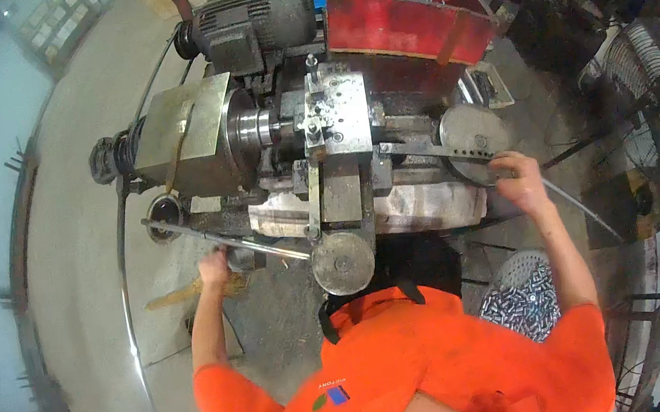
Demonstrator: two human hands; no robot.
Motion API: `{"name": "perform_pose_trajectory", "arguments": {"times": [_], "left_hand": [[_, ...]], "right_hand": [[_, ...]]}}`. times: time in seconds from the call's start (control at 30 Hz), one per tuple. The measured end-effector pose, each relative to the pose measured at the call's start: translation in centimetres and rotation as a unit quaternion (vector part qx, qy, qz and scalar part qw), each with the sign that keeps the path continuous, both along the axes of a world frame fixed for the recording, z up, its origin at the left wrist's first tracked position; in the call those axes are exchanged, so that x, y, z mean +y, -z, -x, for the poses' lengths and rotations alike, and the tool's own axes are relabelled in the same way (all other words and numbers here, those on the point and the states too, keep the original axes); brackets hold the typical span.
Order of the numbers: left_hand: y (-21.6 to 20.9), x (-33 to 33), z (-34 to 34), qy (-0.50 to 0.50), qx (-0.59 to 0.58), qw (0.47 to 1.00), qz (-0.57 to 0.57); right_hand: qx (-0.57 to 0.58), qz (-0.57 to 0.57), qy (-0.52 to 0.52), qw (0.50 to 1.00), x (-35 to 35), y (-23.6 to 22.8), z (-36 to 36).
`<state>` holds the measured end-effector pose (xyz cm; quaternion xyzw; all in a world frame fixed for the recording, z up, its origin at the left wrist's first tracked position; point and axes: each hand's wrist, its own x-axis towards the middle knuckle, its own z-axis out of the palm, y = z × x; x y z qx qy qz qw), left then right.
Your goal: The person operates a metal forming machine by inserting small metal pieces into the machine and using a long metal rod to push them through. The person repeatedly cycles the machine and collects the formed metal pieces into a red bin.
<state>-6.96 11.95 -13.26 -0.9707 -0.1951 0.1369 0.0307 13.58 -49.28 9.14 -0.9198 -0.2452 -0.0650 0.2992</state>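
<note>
My right hand [519, 178] is closed at the lower right of a round metal disc [474, 131], its fingers curled around a thin metal lever [582, 210]. Its fingertips are by the end of a flat bar with holes [450, 151]. My left hand [214, 268] is closed just under a long shiny rod [246, 245] that runs to a lower disc [344, 263]; what it holds is hidden. Between the hands stands a small lathe, with a chuck [252, 127] on the left and a steel tool block [344, 114] on its slide.
Behind the lathe are an electric motor [255, 21] and a red bin [405, 20] holding small metal parts. A pale basket [519, 273] of similar parts stands by my right elbow. A fan [656, 102] is at the far right; a long thin bar [130, 321] hangs at the left.
</note>
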Motion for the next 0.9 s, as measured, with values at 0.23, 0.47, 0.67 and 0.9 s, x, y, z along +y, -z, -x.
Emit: {"name": "perform_pose_trajectory", "arguments": {"times": [0.23,0.47,0.67,0.9], "left_hand": [[-3.2,1.2,1.3,-0.104,-0.071,0.991,0.041],[-10.3,2.4,3.0,-0.315,-0.44,0.73,0.418],[-11.3,-3.2,-3.0,-0.371,-0.473,0.622,0.502],[-9.1,-2.8,-3.8,-0.35,-0.515,0.626,0.469]], "right_hand": [[0.006,0.192,0.242,0.951,-15.1,5.6,-1.7],[0.126,0.381,0.39,0.829,-26.5,11.2,0.3],[0.097,0.333,0.354,0.869,-23.8,13.2,9.6],[0.329,-0.088,0.336,0.878,-12.3,13.9,20.3]]}}
